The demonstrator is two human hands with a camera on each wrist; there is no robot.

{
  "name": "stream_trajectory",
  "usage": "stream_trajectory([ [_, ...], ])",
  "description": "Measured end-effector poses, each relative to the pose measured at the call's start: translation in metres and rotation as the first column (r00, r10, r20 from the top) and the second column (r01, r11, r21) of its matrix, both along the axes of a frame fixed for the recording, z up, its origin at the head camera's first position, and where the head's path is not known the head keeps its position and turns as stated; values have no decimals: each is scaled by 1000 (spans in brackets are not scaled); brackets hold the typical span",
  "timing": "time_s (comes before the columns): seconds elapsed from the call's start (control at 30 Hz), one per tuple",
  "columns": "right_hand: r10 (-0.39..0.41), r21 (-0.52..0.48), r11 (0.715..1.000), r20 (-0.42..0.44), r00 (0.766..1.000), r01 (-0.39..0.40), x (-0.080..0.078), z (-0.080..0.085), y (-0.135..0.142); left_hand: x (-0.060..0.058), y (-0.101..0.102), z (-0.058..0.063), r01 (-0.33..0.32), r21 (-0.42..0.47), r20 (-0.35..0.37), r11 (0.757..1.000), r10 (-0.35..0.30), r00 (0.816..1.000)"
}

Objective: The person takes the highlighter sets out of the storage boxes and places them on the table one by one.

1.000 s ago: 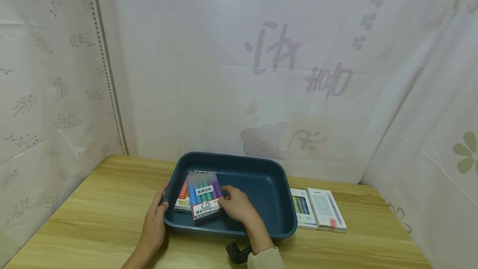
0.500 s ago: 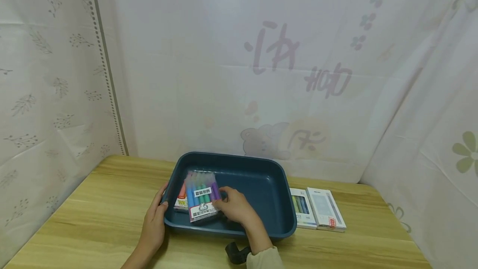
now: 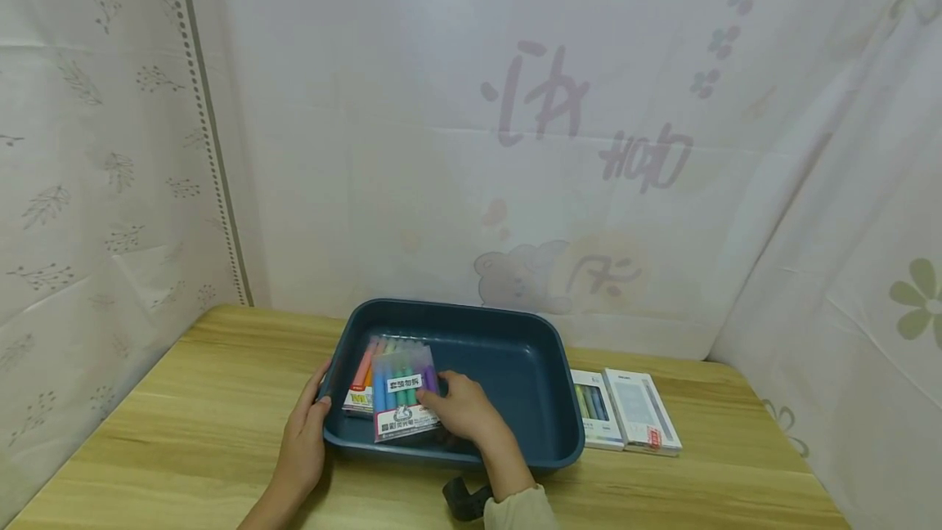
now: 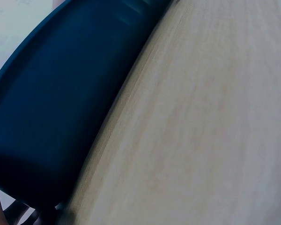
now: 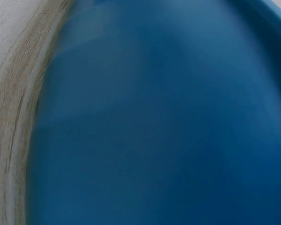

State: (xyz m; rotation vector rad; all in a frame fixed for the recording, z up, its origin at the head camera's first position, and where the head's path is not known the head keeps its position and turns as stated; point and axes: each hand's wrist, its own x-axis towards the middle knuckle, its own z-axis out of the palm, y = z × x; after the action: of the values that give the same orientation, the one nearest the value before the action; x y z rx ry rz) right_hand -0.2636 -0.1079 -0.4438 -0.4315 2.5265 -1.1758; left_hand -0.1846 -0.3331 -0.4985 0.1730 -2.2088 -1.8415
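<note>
A dark blue plastic basin (image 3: 508,350) stands on the table in the head view. My left hand (image 3: 303,432) holds its left side, thumb at the rim. Inside, my right hand (image 3: 464,407) grips the right edge of a clear pack of highlighters (image 3: 401,403), its thumb on the front and the other fingers partly hidden. This pack has blue, green and purple pens and lies tilted over another pack of pens (image 3: 359,395) with orange and red ones, partly covering it. The left wrist view shows mainly the basin's outer wall (image 4: 61,93); the right wrist view shows mainly the basin's wall (image 5: 145,117).
To the right of the basin, two flat white boxes lie side by side: a box with coloured sticks in its window (image 3: 594,407) and a paler box with a red sticker (image 3: 642,411). A black wrist mount (image 3: 465,500) is below the basin. Printed curtains (image 3: 441,186) enclose the wooden table (image 3: 184,415).
The highlighter pack has shifted slightly left, then back right and a little nearer, showing more of the pack beneath. My right thumb has moved onto its front. My left hand stays in place.
</note>
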Motion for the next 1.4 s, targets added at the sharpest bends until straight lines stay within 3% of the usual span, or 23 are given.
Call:
stream_trajectory([
  [0.17,-1,-68,998,63,998,5,3,1,0,0,0,1,0,-1,2,1000,1,1000],
  [0.3,-2,-58,998,64,998,6,3,2,1,0,0,2,-4,-10,2,1000,4,1000],
  [0.5,-5,-21,1000,38,999,6,2,2,2,0,0,1,-7,-16,5,1000,7,1000],
  [1.4,-1,-46,999,-45,999,-1,-2,0,3,0,0,-1,-17,-13,-18,1000,17,1000],
])
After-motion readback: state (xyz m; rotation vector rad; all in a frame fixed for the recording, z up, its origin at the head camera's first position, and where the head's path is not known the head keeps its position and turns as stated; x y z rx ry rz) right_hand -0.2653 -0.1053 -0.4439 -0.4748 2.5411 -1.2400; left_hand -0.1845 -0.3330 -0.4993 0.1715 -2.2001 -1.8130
